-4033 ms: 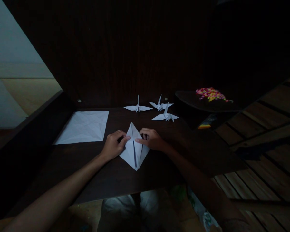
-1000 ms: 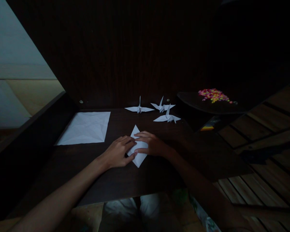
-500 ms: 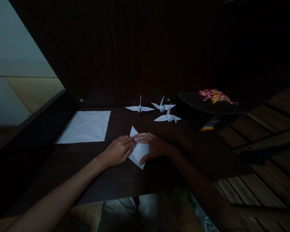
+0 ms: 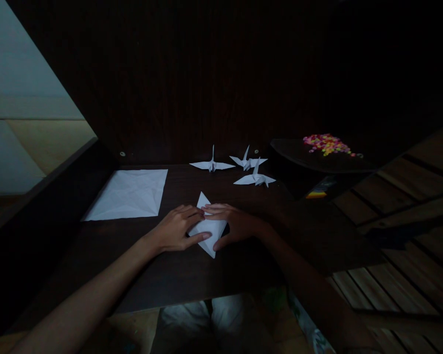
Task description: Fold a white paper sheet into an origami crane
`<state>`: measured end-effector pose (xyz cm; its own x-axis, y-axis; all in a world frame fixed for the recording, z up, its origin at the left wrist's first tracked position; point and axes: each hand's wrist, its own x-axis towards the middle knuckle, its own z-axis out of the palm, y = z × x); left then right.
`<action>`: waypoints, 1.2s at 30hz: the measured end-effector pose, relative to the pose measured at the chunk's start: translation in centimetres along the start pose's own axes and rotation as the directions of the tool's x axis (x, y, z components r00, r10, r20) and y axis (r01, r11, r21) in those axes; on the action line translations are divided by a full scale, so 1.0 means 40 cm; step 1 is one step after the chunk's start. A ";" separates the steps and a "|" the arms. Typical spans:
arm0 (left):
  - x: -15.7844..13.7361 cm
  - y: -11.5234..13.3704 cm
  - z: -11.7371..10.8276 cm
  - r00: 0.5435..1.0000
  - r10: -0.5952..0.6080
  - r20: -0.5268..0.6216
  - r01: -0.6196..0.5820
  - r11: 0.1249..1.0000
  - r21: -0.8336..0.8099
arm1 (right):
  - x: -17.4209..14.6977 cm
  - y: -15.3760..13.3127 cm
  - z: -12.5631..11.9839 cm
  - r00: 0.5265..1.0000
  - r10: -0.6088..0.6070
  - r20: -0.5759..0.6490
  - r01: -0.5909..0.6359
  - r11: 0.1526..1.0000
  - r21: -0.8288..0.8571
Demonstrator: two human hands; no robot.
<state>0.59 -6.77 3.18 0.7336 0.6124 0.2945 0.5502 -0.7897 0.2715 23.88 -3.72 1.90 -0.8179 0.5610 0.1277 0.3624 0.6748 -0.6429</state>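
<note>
A white folded paper (image 4: 208, 231), diamond-shaped with its upper tip pointing away from me, lies on the dark wooden tabletop. My left hand (image 4: 180, 227) rests over its left side, fingers stretched toward the middle and thumb laid across the lower part. From the right, my right hand (image 4: 237, 225) arches over the paper; its fingertips meet the left fingers near the upper middle, and its thumb touches close to the lower right edge. Both hands are open, pressing on the paper. Under the fingers, part of the paper is hidden.
A creased white square sheet (image 4: 129, 194) lies at the left. Several folded paper cranes stand at the back, among them a left one (image 4: 211, 165) and a front one (image 4: 256, 179). Colourful small pieces (image 4: 329, 144) are heaped on a dark corner shelf (image 4: 291, 150).
My left thumb has spread away from the fingers and now lies across the paper. The paper's left corner has opened out to the left, while my right hand has hardly moved.
</note>
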 end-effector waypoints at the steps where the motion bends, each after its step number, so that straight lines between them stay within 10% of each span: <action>1: 0.000 0.000 -0.003 1.000 0.006 0.001 -0.006 1.000 -0.005 | 0.000 -0.002 0.000 1.000 0.006 -0.008 -0.006 1.000 0.006; 36: -0.007 -0.006 -0.005 0.999 0.037 0.024 -0.038 0.999 0.020 | -0.002 -0.013 0.005 1.000 -0.006 0.026 0.009 0.994 -0.112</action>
<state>0.18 -6.75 3.21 0.7630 0.5815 0.2824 0.5300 -0.8128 0.2418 23.67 -4.21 2.09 -0.8316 0.5440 0.1118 0.4029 0.7295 -0.5528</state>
